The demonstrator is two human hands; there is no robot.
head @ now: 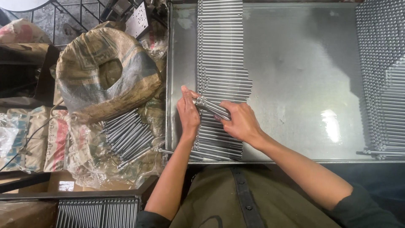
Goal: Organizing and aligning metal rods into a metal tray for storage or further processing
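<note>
A worker's left hand point(188, 113) and right hand point(238, 121) meet over a shallow metal tray point(295, 84), fingers curled together around a small bundle of steel rods point(211, 107) held slantwise just above a neat row of matching rods point(221, 63) laid side by side along the tray's left part. Left of the tray, loose rods point(128, 137) lie heaped on plastic sacking below a rolled-open woven sack point(107, 71). At the tray's far right, another rod stack point(384, 80) rises in tiers.
</note>
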